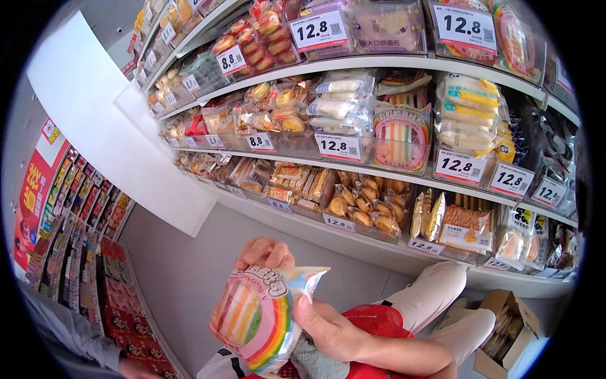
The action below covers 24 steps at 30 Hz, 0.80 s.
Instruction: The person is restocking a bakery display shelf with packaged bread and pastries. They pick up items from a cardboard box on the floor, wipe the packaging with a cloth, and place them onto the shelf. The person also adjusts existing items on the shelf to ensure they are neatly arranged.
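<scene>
Both my hands hold a clear packet of layered rainbow sandwich cake [252, 316], tilted above my lap. My left hand [264, 252] has its fingers curled at the packet's upper left edge; its forearm is hidden behind the packet. At the packet's right side, my right hand [328, 328] grips the edge, its thumb pressed on the front. A grey-green cloth [319, 361] bunches just under the right hand; I cannot tell whether that hand also holds it. Similar rainbow packets [404, 136] stand in the middle shelf row in front of me.
Curved white shelves [379, 167] hold packaged breads and pastries behind price tags. An opened cardboard box [505, 335] with packets inside stands on the floor at my right. Another person's grey sleeve [82, 335] and hand [136, 370] show at lower left, beside racks of snacks [123, 303].
</scene>
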Motion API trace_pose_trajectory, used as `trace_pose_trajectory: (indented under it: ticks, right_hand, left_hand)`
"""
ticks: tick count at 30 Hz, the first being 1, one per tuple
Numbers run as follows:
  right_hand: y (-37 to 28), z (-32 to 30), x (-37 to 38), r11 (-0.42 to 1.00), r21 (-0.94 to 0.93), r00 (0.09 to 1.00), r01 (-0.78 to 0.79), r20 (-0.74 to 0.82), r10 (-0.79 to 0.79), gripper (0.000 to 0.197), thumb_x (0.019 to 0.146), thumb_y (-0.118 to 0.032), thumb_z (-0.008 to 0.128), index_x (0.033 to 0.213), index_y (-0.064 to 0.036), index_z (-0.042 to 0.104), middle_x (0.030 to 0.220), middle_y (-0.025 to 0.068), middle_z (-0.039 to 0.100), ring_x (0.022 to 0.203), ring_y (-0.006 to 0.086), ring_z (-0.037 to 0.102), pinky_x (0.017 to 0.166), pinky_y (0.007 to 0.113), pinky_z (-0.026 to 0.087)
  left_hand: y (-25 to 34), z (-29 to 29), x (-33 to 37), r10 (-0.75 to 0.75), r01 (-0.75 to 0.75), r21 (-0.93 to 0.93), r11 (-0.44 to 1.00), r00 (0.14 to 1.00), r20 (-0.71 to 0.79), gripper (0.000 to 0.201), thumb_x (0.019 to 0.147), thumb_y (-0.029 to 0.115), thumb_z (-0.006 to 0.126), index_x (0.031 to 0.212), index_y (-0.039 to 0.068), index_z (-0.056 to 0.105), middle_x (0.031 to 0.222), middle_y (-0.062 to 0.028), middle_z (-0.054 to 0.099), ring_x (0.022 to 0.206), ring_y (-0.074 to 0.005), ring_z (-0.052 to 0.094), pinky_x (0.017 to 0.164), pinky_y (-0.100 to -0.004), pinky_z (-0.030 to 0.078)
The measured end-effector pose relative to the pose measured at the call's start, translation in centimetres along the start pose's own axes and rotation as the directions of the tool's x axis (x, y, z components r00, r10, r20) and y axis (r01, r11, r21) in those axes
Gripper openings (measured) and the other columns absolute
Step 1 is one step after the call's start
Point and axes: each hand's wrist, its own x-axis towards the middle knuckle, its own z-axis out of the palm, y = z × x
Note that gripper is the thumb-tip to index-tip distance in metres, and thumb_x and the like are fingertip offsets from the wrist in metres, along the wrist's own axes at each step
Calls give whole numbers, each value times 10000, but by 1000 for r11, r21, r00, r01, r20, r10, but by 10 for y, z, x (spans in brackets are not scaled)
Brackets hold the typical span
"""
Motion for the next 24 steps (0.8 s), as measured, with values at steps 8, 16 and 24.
trace_pose_trajectory:
  ticks: [8, 16, 24]
  right_hand:
    - [-8, -34, -18, 992, -102, 993, 78, -84, -87, 497, 1023, -387, 382, 1284, 21, 490, 984, 94, 673, 990, 122, 558, 930, 279, 395]
    - [-14, -57, -40, 984, -136, 901, 118, -401, -164, 454, 997, -359, 439, 1176, 39, 564, 864, 173, 691, 595, 73, 520, 555, 200, 413]
    - [-12, -65, -47, 993, -75, 877, 94, -466, -118, 414, 995, -317, 456, 1174, 42, 557, 852, 174, 688, 548, 61, 494, 505, 186, 398]
  left_hand:
    - [-3, 12, 40, 232, -268, -345, 900, 962, -141, 124, 913, 119, 548, 951, 54, 646, 975, -59, 626, 911, -157, 564, 615, -224, 493]
    - [26, 29, 42, 362, -374, -212, 903, 927, -94, 102, 918, 86, 539, 910, 26, 621, 913, -38, 591, 869, -142, 546, 596, -203, 463]
    - [34, 31, 48, 392, -408, -156, 900, 912, -120, 73, 905, 40, 553, 938, 1, 606, 936, -47, 580, 881, -144, 540, 613, -199, 455]
